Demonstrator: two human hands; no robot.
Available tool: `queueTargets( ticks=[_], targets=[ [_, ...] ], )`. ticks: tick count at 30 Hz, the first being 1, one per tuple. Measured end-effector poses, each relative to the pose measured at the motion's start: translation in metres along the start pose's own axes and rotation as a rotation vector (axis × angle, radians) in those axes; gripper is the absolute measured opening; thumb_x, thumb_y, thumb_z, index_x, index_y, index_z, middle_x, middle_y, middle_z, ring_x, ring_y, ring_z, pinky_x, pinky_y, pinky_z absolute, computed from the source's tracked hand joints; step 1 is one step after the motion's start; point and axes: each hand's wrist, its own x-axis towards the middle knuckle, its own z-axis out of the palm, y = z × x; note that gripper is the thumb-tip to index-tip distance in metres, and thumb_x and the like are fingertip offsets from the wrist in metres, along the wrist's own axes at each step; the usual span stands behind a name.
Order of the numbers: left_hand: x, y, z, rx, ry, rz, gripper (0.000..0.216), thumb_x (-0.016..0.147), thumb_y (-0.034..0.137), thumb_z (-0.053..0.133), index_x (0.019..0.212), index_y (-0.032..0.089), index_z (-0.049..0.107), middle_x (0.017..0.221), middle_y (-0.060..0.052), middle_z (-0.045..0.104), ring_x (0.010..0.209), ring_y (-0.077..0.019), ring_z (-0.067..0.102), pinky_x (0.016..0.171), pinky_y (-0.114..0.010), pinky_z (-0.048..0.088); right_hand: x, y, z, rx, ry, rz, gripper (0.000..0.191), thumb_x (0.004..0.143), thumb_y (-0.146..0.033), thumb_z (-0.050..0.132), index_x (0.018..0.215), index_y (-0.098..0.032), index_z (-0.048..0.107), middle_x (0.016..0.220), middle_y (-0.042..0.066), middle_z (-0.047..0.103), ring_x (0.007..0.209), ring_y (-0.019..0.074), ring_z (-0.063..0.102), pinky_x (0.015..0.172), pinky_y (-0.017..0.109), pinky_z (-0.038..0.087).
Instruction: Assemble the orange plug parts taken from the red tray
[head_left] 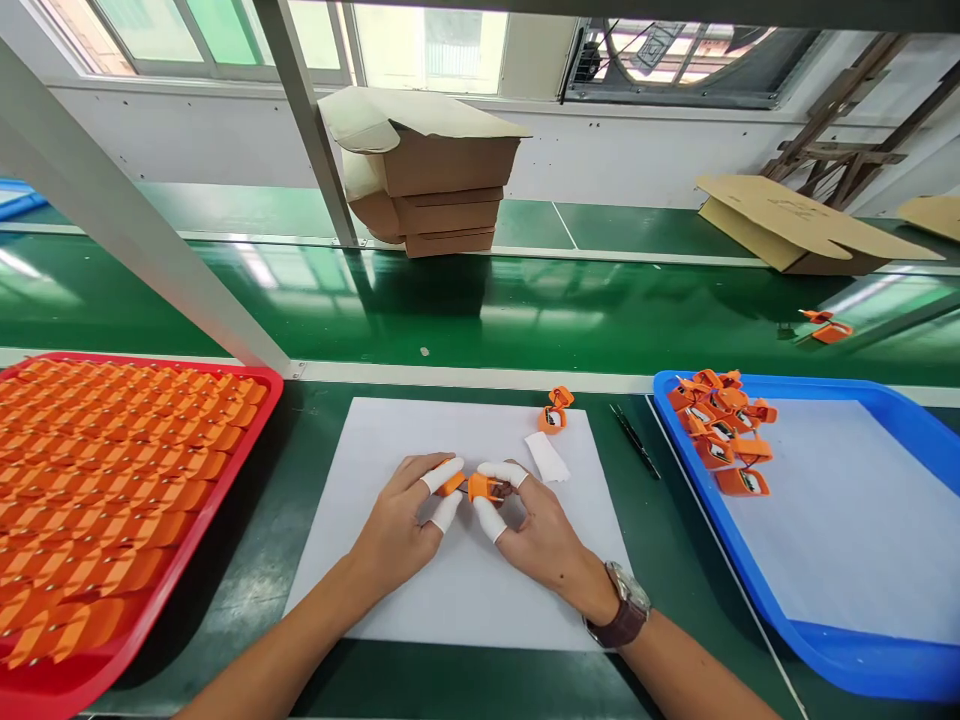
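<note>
Both forearms [292,640] enter the head view at the bottom edge, which cuts them off; the right wrist carries a watch [622,608]. White finger covers [446,512] sheathe the thumb and index finger of each hand. Left hand [401,515] and right hand [544,535] pinch opposite ends of a two-piece orange part [484,487] above a white sheet [450,600]; the grip of each is closed on it. Covered digits conceal portions of the part, and its dark joint is too small to make out. Another orange unit [553,420] sits near the sheet's far edge, beside a white slip [547,457]. On the green worktop [667,545], a dark pen-like tool [634,441] lies between the sheet and a blue tray [862,672], cropped at right, containing clustered orange units [712,450]. A red tray [274,385] of orange pieces [112,480] is cropped at left.
</note>
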Motion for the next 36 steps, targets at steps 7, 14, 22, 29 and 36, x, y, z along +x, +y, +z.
queueTargets(
  ticks=[7, 14, 22, 29, 36],
  targets=[
    [-0.003, -0.002, 0.006, 0.021, 0.006, 0.029, 0.053, 0.092, 0.008, 0.055, 0.14, 0.029, 0.05, 0.133, -0.007, 0.059, 0.119, -0.023, 0.058, 0.099, -0.043, 0.055, -0.002, -0.002, 0.003, 0.008, -0.024, -0.075, 0.032, 0.092, -0.015, 0.053, 0.122, -0.026, 0.053, 0.105, 0.006, 0.061, 0.089, 0.0202, 0.06, 0.08, 0.039, 0.055],
    [0.0, -0.008, 0.001, 0.113, -0.004, 0.098, 0.046, 0.09, 0.019, 0.067, 0.133, 0.028, 0.055, 0.118, -0.007, 0.065, 0.095, -0.0206, 0.065, 0.068, -0.031, 0.061, 0.002, 0.003, 0.001, 0.151, 0.048, 0.036, 0.022, 0.095, -0.021, 0.055, 0.116, -0.025, 0.059, 0.106, 0.005, 0.064, 0.093, 0.0191, 0.062, 0.082, 0.038, 0.057],
    [-0.008, -0.012, 0.008, 0.104, -0.049, 0.026, 0.039, 0.09, 0.025, 0.067, 0.126, 0.026, 0.052, 0.112, -0.007, 0.064, 0.078, -0.0159, 0.067, 0.058, -0.027, 0.058, 0.001, -0.002, 0.002, 0.121, -0.068, 0.067, 0.023, 0.093, -0.019, 0.055, 0.115, -0.027, 0.058, 0.113, 0.005, 0.064, 0.093, 0.0186, 0.063, 0.08, 0.037, 0.057],
    [-0.009, -0.013, 0.006, 0.036, -0.101, 0.015, 0.036, 0.089, 0.02, 0.068, 0.121, 0.025, 0.051, 0.108, -0.005, 0.063, 0.072, -0.0132, 0.062, 0.059, -0.026, 0.055, 0.0, 0.004, 0.004, 0.147, -0.082, 0.106, 0.019, 0.093, -0.019, 0.056, 0.111, -0.026, 0.057, 0.107, 0.004, 0.064, 0.091, 0.0183, 0.063, 0.082, 0.037, 0.056],
    [-0.009, -0.014, 0.01, 0.041, -0.07, 0.028, 0.035, 0.088, 0.021, 0.068, 0.119, 0.024, 0.052, 0.103, -0.005, 0.063, 0.068, -0.0133, 0.06, 0.056, -0.026, 0.054, 0.0, 0.007, 0.004, 0.196, -0.13, 0.109, 0.023, 0.095, -0.017, 0.054, 0.116, -0.027, 0.057, 0.109, 0.004, 0.062, 0.095, 0.0186, 0.062, 0.084, 0.037, 0.056]
  ],
)
